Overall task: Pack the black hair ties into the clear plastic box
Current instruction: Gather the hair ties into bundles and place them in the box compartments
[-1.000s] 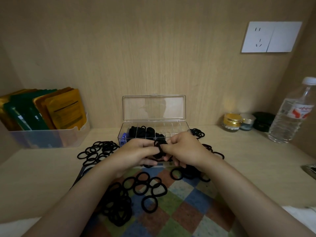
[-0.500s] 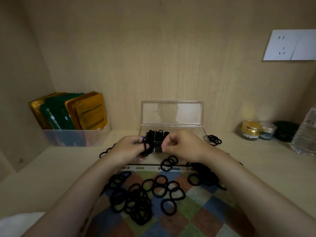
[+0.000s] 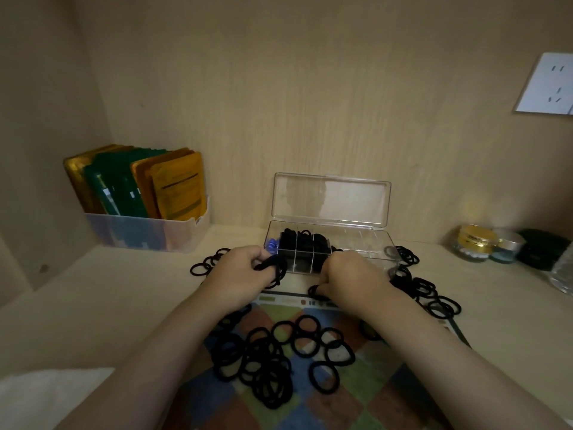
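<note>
The clear plastic box (image 3: 369,243) stands open against the back wall, lid upright; its left compartments hold black hair ties (image 3: 302,240). My left hand (image 3: 242,274) grips a bunch of black hair ties (image 3: 274,266) just in front of the box's left end. My right hand (image 3: 350,279) is curled, fingers down on a tie (image 3: 314,292) at the mat's far edge, in front of the box. Several loose hair ties (image 3: 273,358) lie on the checkered mat, more at the right (image 3: 431,296) and left (image 3: 206,263).
A translucent bin (image 3: 145,234) with gold and green packets stands back left. Small jars (image 3: 474,243) and a dark pouch (image 3: 542,248) sit at the right, with a bottle (image 3: 562,274) at the edge. The colourful checkered mat (image 3: 366,395) covers the near desk. A wall socket (image 3: 548,85) is upper right.
The view has swung left. My hands have parted: the left keeps the bunch of ties, the right has dropped to the mat's far edge onto a tie.
</note>
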The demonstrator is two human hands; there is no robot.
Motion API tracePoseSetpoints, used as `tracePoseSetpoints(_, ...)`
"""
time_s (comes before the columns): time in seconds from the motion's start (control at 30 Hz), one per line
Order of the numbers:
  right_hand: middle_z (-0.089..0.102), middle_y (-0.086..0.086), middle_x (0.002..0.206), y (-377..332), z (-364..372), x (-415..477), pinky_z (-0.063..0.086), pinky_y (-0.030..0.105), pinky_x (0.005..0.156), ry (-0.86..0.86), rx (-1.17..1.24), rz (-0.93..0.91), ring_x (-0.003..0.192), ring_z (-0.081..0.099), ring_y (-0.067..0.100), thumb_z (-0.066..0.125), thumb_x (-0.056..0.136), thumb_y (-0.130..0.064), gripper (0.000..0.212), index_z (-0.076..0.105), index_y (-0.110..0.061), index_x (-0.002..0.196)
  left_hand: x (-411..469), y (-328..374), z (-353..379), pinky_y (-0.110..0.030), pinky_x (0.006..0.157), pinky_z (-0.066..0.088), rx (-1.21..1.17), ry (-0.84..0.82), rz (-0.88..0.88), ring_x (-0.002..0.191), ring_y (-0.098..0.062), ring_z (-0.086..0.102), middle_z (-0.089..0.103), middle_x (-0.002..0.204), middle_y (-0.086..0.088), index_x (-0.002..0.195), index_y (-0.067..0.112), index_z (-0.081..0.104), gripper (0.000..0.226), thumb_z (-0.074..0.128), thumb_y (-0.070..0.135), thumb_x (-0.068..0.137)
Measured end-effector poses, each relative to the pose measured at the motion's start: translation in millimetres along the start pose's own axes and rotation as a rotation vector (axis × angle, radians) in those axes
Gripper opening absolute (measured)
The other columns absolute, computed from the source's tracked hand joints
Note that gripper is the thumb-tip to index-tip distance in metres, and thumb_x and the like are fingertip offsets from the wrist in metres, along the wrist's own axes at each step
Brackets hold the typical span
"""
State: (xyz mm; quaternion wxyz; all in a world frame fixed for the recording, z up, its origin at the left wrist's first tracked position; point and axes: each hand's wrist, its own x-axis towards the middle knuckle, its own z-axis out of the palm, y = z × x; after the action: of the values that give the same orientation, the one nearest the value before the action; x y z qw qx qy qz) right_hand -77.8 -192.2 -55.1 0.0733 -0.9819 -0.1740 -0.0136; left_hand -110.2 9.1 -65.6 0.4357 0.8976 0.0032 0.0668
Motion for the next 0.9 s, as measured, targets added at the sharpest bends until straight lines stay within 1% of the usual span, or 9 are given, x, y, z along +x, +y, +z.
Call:
tracePoseSetpoints(0.13,0.055,0.003,0.076,-0.8,2.9,-2.7,0.041,0.029,0.055,0.009,-0.115,-0.097,0.073,0.056,0.024,0.062,0.090,-0.023,0.016,0.058,-0.013,0.078,-1.7,1.3,1.1,-0.023,0.060,0.043,-0.021,0.007,-0.008,0.063,-0.003,0.060,0.069,0.073,0.011,0.090,0.028,0.071,0.006,0.068,0.033,0.090)
tracePoseSetpoints(0.2,0.051,0.002,0.080,-1.7,-0.3,-7.2,0.042,0.032,0.060,0.006,-0.127,-0.172,0.076,0.054,0.023,0.057,0.093,-0.023,0.017,0.056,-0.013,0.078,-2.8,2.6,0.7,-0.024,0.061,0.044,-0.038,0.017,-0.013,0.064,-0.004,0.060,0.068,0.072,0.011,0.089,0.029,0.071,0.006,0.068,0.034,0.090)
tracePoseSetpoints(0.27,0.057,0.001,0.092,-2.0,-5.6,-10.8,0.050,0.035,0.071,0.061,-0.032,-0.229,0.081,0.057,0.020,0.059,0.094,-0.026,0.015,0.065,-0.014,0.087,-2.7,3.1,0.5,-0.023,0.061,0.044,-0.032,0.032,-0.017,0.065,-0.004,0.061,0.069,0.072,0.011,0.087,0.031,0.070,0.006,0.068,0.035,0.090)
tracePoseSetpoints(0.33,0.064,-0.003,0.089,-5.4,-13.2,-14.5,0.053,0.033,0.071,0.110,0.283,-0.213,0.075,0.061,0.013,0.062,0.095,-0.027,0.013,0.069,-0.017,0.093,-3.2,3.8,-0.1,-0.023,0.060,0.043,-0.012,0.052,-0.025,0.069,-0.006,0.062,0.070,0.075,0.010,0.087,0.031,0.070,0.005,0.068,0.034,0.090)
tracePoseSetpoints(0.43,0.066,0.001,0.063,-13.8,-26.3,-23.9,0.043,0.028,0.042,-0.073,0.972,-0.131,0.044,0.054,0.015,0.058,0.099,-0.020,0.017,0.067,-0.010,0.089,-4.0,4.4,-0.3,-0.025,0.061,0.045,-0.023,0.060,-0.036,0.071,-0.009,0.063,0.069,0.075,0.010,0.084,0.030,0.071,0.010,0.071,0.040,0.087)
tracePoseSetpoints(0.53,0.062,-0.006,0.050,-22.3,-30.0,-31.8,0.029,0.015,0.033,-0.235,1.251,-0.127,0.032,0.043,0.005,0.050,0.103,-0.013,0.022,0.063,-0.007,0.086,-5.6,4.7,2.4,-0.032,0.067,0.056,-0.058,0.005,-0.042,0.069,-0.013,0.069,0.071,0.074,0.008,0.083,0.029,0.073,0.023,0.075,0.052,0.080)
tracePoseSetpoints(0.63,0.063,-0.005,0.052,-24.4,-24.7,-29.3,0.029,0.015,0.032,-0.221,1.220,-0.096,0.031,0.042,0.005,0.051,0.102,-0.013,0.024,0.065,-0.003,0.086,-6.8,7.2,6.8,-0.041,0.080,0.063,-0.219,-0.095,-0.067,0.078,-0.021,0.076,0.077,0.087,-0.002,0.095,0.023,0.076,0.018,0.077,0.036,0.083)
tracePoseSetpoints(0.77,0.057,0.003,0.046,-24.7,-14.3,-22.2,0.032,0.019,0.034,-0.061,1.020,0.011,0.030,0.041,0.012,0.058,0.099,-0.020,0.028,0.068,-0.003,0.080,-8.6,10.8,6.8,-0.028,0.080,0.062,-0.388,-0.221,-0.094,0.089,-0.016,0.076,0.077,0.099,-0.008,0.109,0.011,0.073,0.024,0.076,0.019,0.086)
tracePoseSetpoints(0.9,0.062,0.005,0.053,-25.4,-6.1,-15.2,0.041,0.019,0.042,0.168,0.821,0.023,0.039,0.050,0.005,0.067,0.091,-0.022,0.018,0.072,-0.010,0.078,-9.2,11.0,4.6,-0.027,0.082,0.061,-0.478,-0.248,-0.123,0.097,-0.017,0.074,0.075,0.109,-0.013,0.111,0.009,0.072,0.019,0.065,0.005,0.093)
